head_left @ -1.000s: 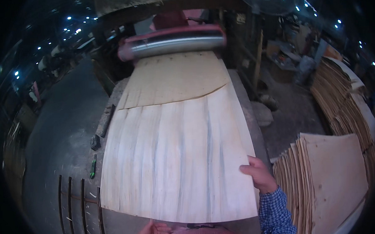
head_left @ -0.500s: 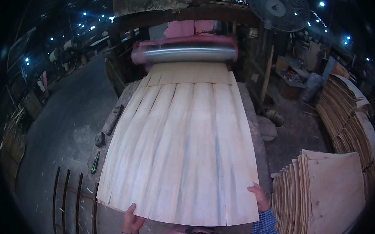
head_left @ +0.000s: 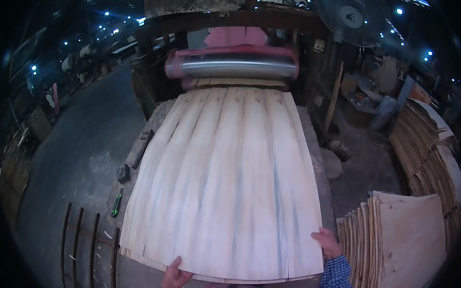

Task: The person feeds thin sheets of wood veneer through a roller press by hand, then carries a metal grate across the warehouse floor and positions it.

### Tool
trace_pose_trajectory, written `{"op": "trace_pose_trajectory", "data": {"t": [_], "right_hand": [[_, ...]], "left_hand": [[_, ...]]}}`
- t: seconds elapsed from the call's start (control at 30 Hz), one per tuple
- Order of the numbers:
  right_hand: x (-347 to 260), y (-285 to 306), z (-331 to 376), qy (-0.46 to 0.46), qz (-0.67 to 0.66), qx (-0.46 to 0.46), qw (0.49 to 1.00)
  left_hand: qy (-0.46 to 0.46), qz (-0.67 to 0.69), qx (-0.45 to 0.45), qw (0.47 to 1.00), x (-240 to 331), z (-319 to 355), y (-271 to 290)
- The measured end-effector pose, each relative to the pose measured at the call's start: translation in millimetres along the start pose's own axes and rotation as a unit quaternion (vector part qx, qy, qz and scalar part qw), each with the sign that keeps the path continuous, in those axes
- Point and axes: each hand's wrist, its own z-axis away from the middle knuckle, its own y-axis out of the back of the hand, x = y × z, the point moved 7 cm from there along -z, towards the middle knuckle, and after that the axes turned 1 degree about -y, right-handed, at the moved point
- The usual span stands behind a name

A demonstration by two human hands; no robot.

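A broad, pale wood veneer sheet (head_left: pixel 223 185) with lengthwise ripples and dark streaks lies before me, other sheet edges showing beneath its near side. My left hand (head_left: pixel 176 276) pinches the near edge left of centre, thumb on top and fingers mostly hidden below. At the near right corner, my right hand (head_left: pixel 329 244) grips the side edge, its thumb over the surface. Beyond the sheet's far end spans a shiny metal roller (head_left: pixel 234 67) with pink-red ends. A strip of another veneer (head_left: pixel 238 82) shows just under that roller.
On the worktable's left ledge (head_left: pixel 157 121) lie a green utility knife (head_left: pixel 117 203) and a dark block (head_left: pixel 122 173). Metal bars (head_left: pixel 93 246) stand at lower left. Veneer stacks (head_left: pixel 411 239) rise on the right. A fan (head_left: pixel 351 18) hangs at upper right.
The flat veneer at the far end has slid under the roller, leaving a strip visible. The rippled sheet's far edge now lies closer to the roller. My left hand has shifted right along the edge.
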Motion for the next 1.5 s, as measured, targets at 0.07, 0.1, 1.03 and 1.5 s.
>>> {"op": "trace_pose_trajectory", "data": {"t": [0.07,0.1,1.03,1.5], "right_hand": [[52.1,21.5,-18.9,-0.029,0.079,0.029,0.996],[62.0,22.6,-19.1,-0.037,0.069,0.04,0.996],[34.3,-1.2,-11.2,0.143,0.378,0.329,0.854],[-37.9,-103.9,7.0,0.282,0.603,0.228,0.71]], "left_hand": [[0.03,-0.071,0.039,0.996,-19.6,7.7,8.3],[0.038,-0.081,0.038,0.995,-26.2,2.2,34.9],[0.048,0.109,0.02,0.993,-23.1,1.5,40.9],[-0.126,0.043,0.181,0.974,-24.7,-12.1,70.1]]}}
